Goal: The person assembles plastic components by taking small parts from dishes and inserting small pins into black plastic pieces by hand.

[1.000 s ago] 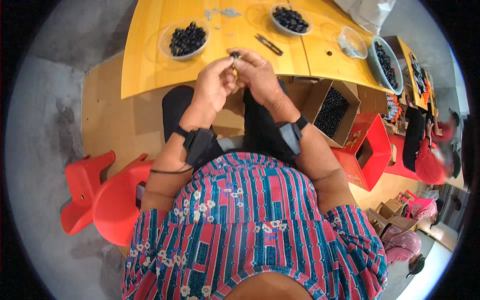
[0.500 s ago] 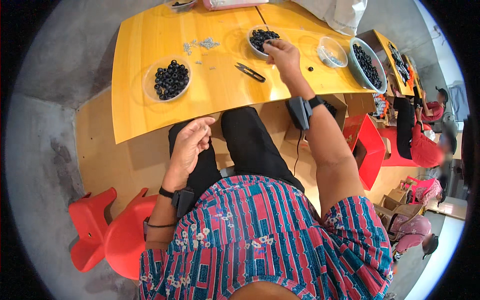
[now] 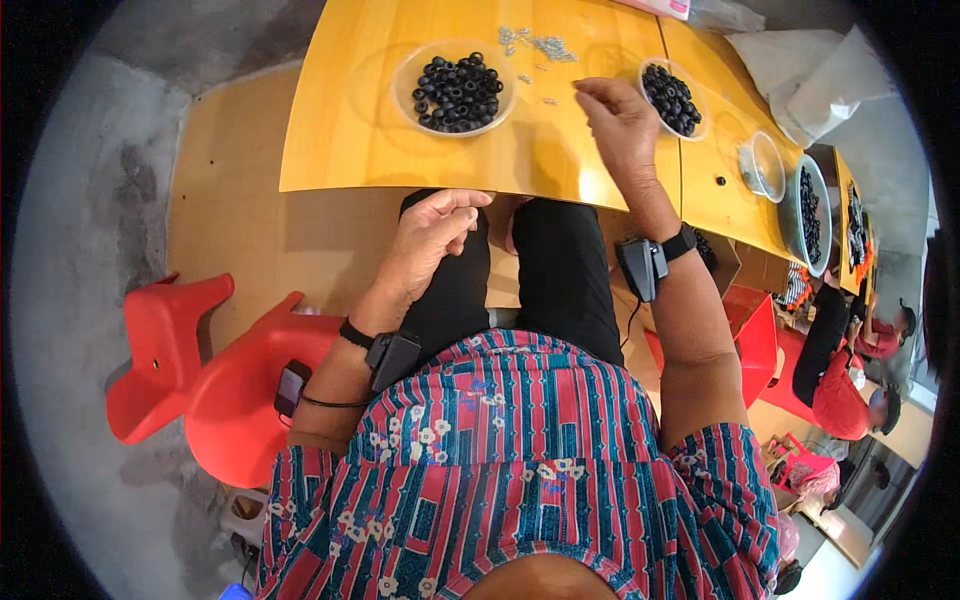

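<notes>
My left hand point(image 3: 437, 236) hovers over my lap at the table's near edge, its fingers curled into a pinch; anything held there is too small to make out. Above the tabletop, my right hand point(image 3: 622, 125) has thumb and fingertips drawn together, and what lies between them cannot be made out. Just right of it stands a clear bowl of black ring-shaped pieces point(image 3: 672, 98). A larger clear bowl point(image 3: 402, 92) with similar black pieces point(image 3: 456, 92) sits to the left. Small silvery metal bits point(image 3: 552, 48) lie loose between the two bowls.
On the yellow table point(image 3: 340, 130), a single black piece point(image 3: 720, 181) lies near a clear tub point(image 3: 748, 165) and a big bluish bowl point(image 3: 824, 235) at the right. White sacks point(image 3: 830, 85) rest behind. Red chairs point(image 3: 245, 400) stand at left; people point(image 3: 842, 400) sit far right.
My right hand has left the right bowl and come left and nearer. The view has shifted, so the table sits farther right and higher. The black snips no longer show.
</notes>
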`<state>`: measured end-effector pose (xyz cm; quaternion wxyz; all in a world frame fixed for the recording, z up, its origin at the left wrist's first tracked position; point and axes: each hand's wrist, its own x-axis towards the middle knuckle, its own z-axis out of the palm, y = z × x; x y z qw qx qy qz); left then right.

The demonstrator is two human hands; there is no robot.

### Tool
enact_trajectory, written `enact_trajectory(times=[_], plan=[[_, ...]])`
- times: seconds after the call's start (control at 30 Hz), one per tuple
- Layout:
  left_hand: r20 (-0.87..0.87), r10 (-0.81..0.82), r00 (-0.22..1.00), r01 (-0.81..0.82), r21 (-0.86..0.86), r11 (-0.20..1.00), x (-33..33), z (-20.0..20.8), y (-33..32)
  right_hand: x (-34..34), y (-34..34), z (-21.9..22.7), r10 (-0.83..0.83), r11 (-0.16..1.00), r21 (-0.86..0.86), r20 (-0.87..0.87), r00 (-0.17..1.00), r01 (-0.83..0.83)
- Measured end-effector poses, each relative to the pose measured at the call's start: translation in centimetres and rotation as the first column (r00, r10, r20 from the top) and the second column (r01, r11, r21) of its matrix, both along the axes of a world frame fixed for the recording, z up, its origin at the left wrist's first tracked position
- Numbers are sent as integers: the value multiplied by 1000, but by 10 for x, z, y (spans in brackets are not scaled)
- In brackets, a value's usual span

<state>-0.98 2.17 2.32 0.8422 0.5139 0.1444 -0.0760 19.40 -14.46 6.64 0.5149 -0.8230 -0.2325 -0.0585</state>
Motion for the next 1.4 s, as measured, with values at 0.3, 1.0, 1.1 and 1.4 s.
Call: enact_trajectory(times=[0.3,1.0,1.1,1.4], plan=[[-3,58,998,-58,-13,998,-8,3,4,-6,65,14,391,854,-491,390,834,-172],[-27,128,991,-129,-56,990,-12,10,3,-19,135,10,526,539,-817,137,839,-204],[-30,128,991,-129,-52,990,-12,7,4,-18,137,13,542,489,-846,103,834,-213],[-18,141,990,-142,-58,988,-5,-2,3,-20,145,0,553,444,-873,90,828,-203]])
